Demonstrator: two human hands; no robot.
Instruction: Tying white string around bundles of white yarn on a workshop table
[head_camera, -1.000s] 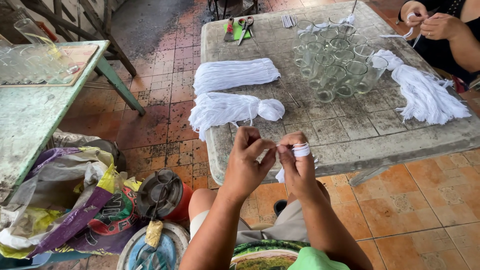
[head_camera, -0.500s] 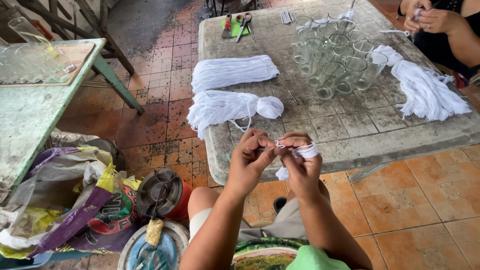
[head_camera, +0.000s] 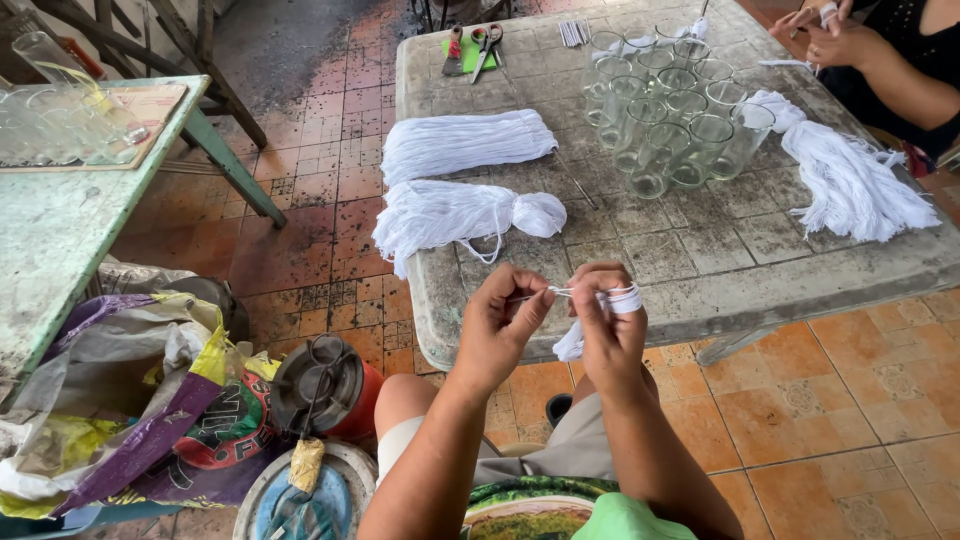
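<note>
Above our lap, we keep the white string (head_camera: 560, 291) taut, left hand (head_camera: 500, 325) pinching, right hand (head_camera: 605, 320) wrapping it evenly around its fingers (head_camera: 622, 299).

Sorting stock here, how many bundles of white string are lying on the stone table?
3. One flat bundle lies at the table's left side, a knotted bundle sits just nearer the camera, and a loose bundle lies at the right edge. More may lie out of view.
</note>
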